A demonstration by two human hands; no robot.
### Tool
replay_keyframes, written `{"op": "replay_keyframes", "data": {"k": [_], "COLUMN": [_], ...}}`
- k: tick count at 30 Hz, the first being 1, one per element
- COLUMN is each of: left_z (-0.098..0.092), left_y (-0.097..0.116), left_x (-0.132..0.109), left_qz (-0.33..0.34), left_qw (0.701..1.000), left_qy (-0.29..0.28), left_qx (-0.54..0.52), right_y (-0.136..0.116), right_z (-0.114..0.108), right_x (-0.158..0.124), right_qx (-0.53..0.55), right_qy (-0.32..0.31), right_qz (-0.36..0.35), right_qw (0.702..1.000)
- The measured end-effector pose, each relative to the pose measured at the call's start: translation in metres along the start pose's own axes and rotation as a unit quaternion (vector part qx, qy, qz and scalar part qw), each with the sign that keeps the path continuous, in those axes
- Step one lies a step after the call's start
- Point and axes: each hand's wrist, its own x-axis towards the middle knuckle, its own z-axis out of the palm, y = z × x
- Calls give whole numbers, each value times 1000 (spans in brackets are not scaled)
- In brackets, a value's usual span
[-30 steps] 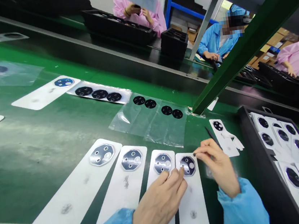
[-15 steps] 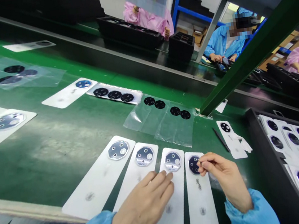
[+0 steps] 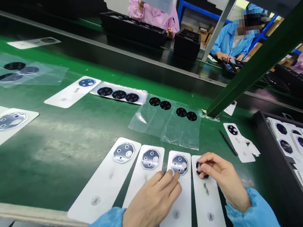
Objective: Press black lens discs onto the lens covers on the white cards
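Several white phone back panels lie side by side at the bench's front edge, each with an octagonal camera plate near its top. My left hand [image 3: 154, 201] is open, palm down, its fingers stretched over the second and third panels. Its fingertips touch the lower edge of the third panel's silver camera plate [image 3: 180, 164]. At the rightmost panel [image 3: 209, 206], my right hand [image 3: 224, 178] has thumb and fingers pinched together over the dark camera plate [image 3: 197, 166], covering most of it. What the pinch holds is hidden.
Clear bags [image 3: 167, 130] with black camera plates lie behind the panels. To the right are black tweezers [image 3: 228, 142], another panel [image 3: 238, 143] and a black tray [image 3: 273, 164] of panels. A green post [image 3: 245, 68] slants across. Co-workers sit beyond.
My right hand has shifted slightly left relative to the rightmost panel and now covers more of its camera plate. My left fingertips have moved onto the third plate's lower edge. The view shifted slightly.
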Motion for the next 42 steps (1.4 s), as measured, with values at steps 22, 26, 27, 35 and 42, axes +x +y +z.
{"op": "replay_keyframes", "data": {"k": [22, 26, 27, 35, 42], "left_z": [4, 3, 3, -1, -1], "left_y": [2, 1, 1, 0, 0], "left_x": [-2, -1, -1, 1, 2], "left_qz": [-3, -4, -5, -1, 1], "left_qw": [1000, 1000, 1000, 1000, 1000], "left_qy": [1, 3, 2, 5, 5], "left_qx": [-1, -6, -7, -1, 1], "right_y": [11, 4, 2, 3, 1], "right_z": [42, 41, 41, 47, 46], "right_x": [6, 8, 7, 3, 4], "right_qx": [-402, -426, -424, -451, -459], "right_qy": [38, 11, 15, 50, 61], "right_qz": [-274, -250, -249, -281, -285], "right_qw": [873, 870, 871, 846, 840]}}
